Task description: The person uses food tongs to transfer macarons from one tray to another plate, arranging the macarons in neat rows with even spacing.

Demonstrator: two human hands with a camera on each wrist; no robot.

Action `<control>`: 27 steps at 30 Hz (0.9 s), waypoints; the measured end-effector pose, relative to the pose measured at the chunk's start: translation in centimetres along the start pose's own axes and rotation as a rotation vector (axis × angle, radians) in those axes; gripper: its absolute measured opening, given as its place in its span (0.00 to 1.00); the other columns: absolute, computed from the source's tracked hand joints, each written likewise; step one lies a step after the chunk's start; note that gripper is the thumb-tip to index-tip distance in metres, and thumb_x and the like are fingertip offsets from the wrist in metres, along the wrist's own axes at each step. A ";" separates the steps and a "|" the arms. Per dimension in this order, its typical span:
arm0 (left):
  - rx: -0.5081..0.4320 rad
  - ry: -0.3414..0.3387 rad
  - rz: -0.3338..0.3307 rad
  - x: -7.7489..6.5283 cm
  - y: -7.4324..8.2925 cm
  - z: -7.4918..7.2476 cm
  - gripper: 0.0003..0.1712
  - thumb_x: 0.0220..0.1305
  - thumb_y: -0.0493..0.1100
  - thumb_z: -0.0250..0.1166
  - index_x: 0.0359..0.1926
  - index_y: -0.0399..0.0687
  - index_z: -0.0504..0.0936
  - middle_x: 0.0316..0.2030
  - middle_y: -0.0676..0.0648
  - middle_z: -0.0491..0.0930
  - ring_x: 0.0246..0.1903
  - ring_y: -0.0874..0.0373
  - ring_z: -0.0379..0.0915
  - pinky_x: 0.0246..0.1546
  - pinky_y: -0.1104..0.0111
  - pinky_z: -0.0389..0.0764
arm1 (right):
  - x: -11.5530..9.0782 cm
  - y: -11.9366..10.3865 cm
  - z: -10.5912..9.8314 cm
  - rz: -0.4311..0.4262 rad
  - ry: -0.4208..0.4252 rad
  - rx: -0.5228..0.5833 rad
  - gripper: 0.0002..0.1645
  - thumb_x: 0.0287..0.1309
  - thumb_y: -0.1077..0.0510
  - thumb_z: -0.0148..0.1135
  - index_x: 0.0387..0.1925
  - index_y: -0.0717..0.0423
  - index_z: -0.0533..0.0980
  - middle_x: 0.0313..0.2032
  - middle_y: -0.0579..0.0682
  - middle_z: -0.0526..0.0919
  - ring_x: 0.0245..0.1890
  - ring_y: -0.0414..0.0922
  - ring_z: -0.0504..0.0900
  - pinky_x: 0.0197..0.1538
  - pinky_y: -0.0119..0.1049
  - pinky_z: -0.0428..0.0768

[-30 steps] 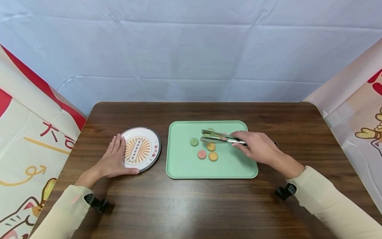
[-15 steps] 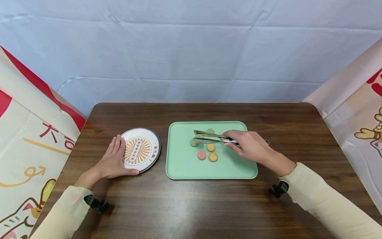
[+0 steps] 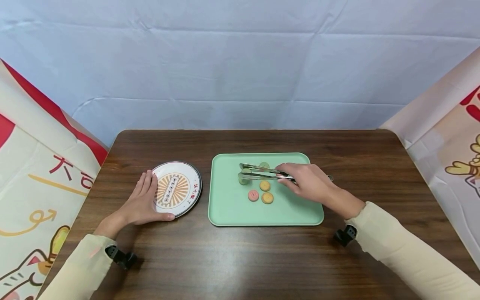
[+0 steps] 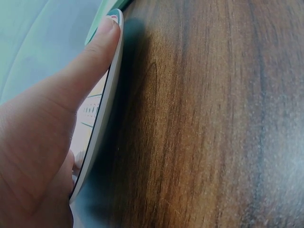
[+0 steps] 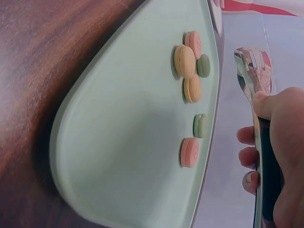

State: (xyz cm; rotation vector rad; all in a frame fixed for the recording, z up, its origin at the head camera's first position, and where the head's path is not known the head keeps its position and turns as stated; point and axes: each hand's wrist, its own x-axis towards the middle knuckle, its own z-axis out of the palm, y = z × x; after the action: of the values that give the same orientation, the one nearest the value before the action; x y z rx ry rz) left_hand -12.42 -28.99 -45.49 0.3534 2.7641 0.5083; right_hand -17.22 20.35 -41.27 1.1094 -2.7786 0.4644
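My right hand [image 3: 309, 182] grips a pair of metal tongs [image 3: 258, 176] with dark handles, low over the left half of the green tray [image 3: 225, 210]. A pale green round shape, macaron-like, shows between the tong tips. On the tray lie a pink macaron [image 3: 253, 195], yellow macarons [image 3: 267, 198] and a green macaron [image 3: 264, 165]. Another pink macaron [image 5: 189, 152] shows in the right wrist view, near a green one [image 5: 200, 126]. My left hand [image 3: 142, 200] rests on the white printed plate [image 3: 189, 193], fingers extended along its left side and thumb at the near rim.
The plate and tray sit side by side on a dark wooden table [image 3: 225, 262]. A pale cloth [image 3: 240, 75] hangs behind the table. Printed sheets [image 3: 45, 196] stand at both sides.
My right hand and the tongs have moved left over the tray, the pale green shape travelling between the tips. My left hand stays on the plate.
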 end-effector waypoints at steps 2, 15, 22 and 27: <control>0.000 0.000 0.000 0.0 0.0 0.0 0.84 0.45 0.75 0.74 0.76 0.22 0.35 0.77 0.27 0.24 0.77 0.33 0.19 0.74 0.39 0.40 | 0.1 -0.2 0.1 -0.002 0.002 -0.004 0.19 0.65 0.53 0.69 0.55 0.54 0.81 0.49 0.51 0.88 0.35 0.44 0.87 0.28 0.38 0.79; 0.003 0.001 0.002 0.0 0.0 0.0 0.84 0.45 0.75 0.74 0.76 0.22 0.36 0.77 0.26 0.24 0.77 0.33 0.20 0.73 0.39 0.40 | 1.8 -1.4 0.8 -0.033 0.030 0.002 0.19 0.64 0.51 0.70 0.54 0.54 0.81 0.45 0.48 0.88 0.32 0.42 0.86 0.30 0.40 0.81; -0.002 0.000 0.000 0.0 0.0 0.0 0.84 0.45 0.75 0.74 0.76 0.22 0.35 0.77 0.26 0.24 0.77 0.33 0.19 0.74 0.39 0.40 | 2.8 -2.4 1.0 -0.037 0.012 0.021 0.17 0.66 0.52 0.69 0.52 0.54 0.81 0.44 0.47 0.88 0.29 0.39 0.83 0.28 0.37 0.79; 0.001 0.000 0.005 0.0 0.0 0.0 0.84 0.45 0.75 0.73 0.76 0.22 0.35 0.77 0.26 0.24 0.77 0.33 0.19 0.74 0.39 0.39 | 3.5 -3.1 1.1 -0.023 -0.002 0.031 0.16 0.66 0.53 0.69 0.52 0.53 0.81 0.40 0.44 0.87 0.26 0.36 0.78 0.26 0.35 0.75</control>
State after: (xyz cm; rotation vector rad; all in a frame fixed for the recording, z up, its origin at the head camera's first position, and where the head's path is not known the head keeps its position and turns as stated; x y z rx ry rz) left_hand -12.39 -29.03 -45.52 0.3605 2.7647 0.5084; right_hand -17.57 15.60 -40.77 1.1481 -2.7665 0.5052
